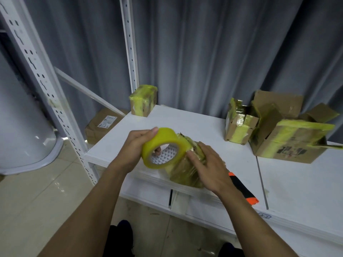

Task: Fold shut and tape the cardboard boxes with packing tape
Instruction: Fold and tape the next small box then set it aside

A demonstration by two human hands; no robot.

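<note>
- While we wrap, our left hand [137,145] grips the yellow packing tape roll [163,148], fingers through its core, and our right hand [207,164] lies open, pressing the small tape-covered box [185,169] at the white shelf's [185,123] front edge.
- Next, we judge, comes pulling tape taut, then cutting; an orange-and-black cutter [243,188] lies just beside.
- Farther back, the open carton [289,141] carries unreadable dark print.
</note>
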